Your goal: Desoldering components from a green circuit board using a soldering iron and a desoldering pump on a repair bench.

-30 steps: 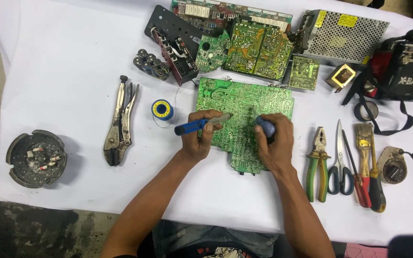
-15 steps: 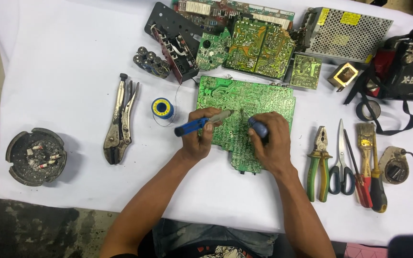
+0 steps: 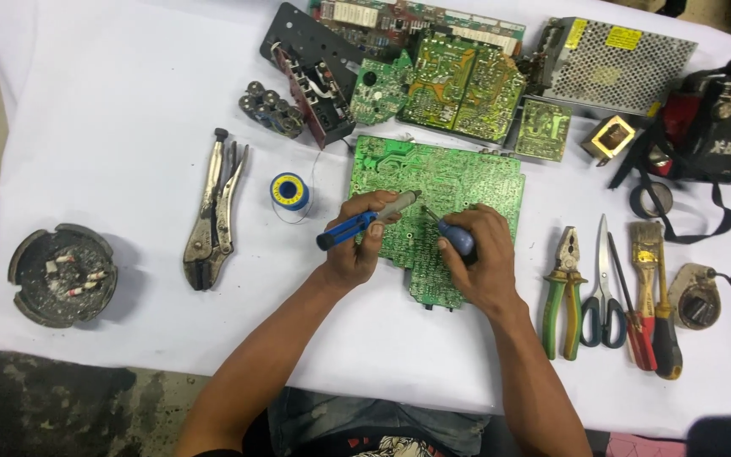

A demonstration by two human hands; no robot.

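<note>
A large green circuit board [image 3: 458, 182] lies solder side up in the middle of the white table. My left hand [image 3: 357, 245] grips a blue-handled tool with a grey barrel [image 3: 365, 220], its tip over the board. My right hand [image 3: 480, 262] holds a second blue-handled tool [image 3: 457, 239] whose thin metal tip points up left, close to the other tool's tip. Both hands rest on the board's near part.
Locking pliers [image 3: 213, 211] and a solder spool [image 3: 289, 191] lie left of the board, an ashtray [image 3: 61, 275] far left. Pliers [image 3: 562, 292], scissors [image 3: 602, 288], screwdrivers [image 3: 657, 305] lie right. Several circuit boards [image 3: 458, 80], a metal power supply [image 3: 615, 63] and a radio [image 3: 721, 140] lie behind.
My right hand has shifted a little to the left along the board, bringing its tool tip nearer the left tool. The left hand stays about where it was.
</note>
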